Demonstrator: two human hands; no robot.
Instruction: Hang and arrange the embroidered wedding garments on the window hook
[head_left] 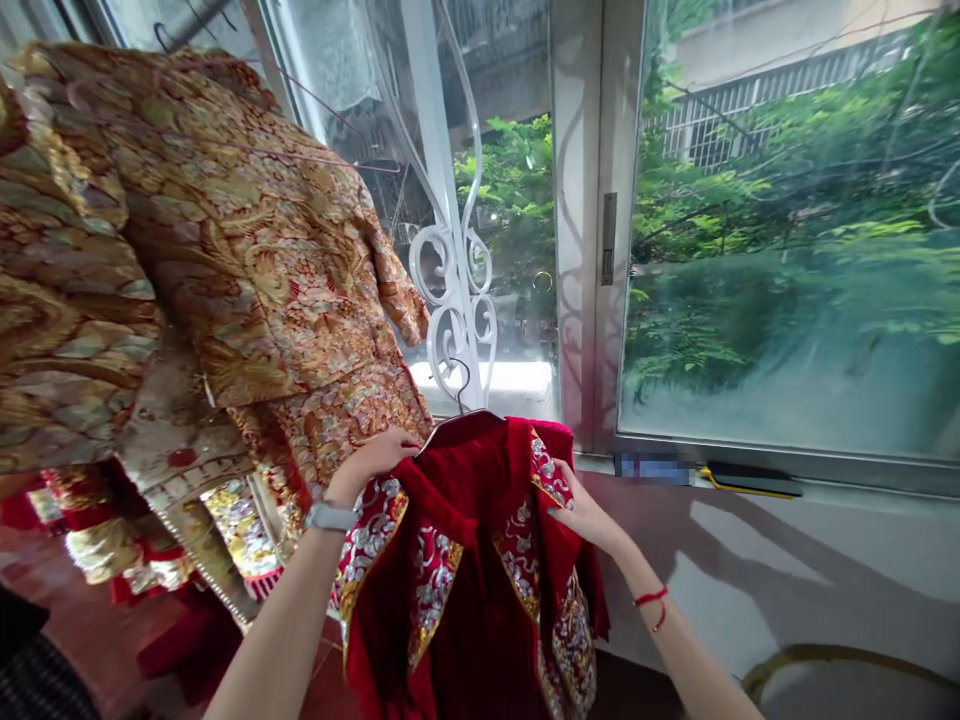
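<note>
A dark red velvet garment (480, 600) with silver and gold embroidery hangs on a hanger whose hook (459, 385) rises above its collar. My left hand (367, 465) grips its left shoulder, fingers closed on the cloth. My right hand (581, 510) pinches the right front edge, fingers curled round the embroidered trim. A grey watch is on my left wrist and a red string on my right.
Several gold and red brocade garments (225, 250) hang at the left, close to my left arm. A window (787, 230) with white scrolled ironwork (457, 290) is straight ahead. A dark flat object with a yellow cord (750, 482) lies on the sill.
</note>
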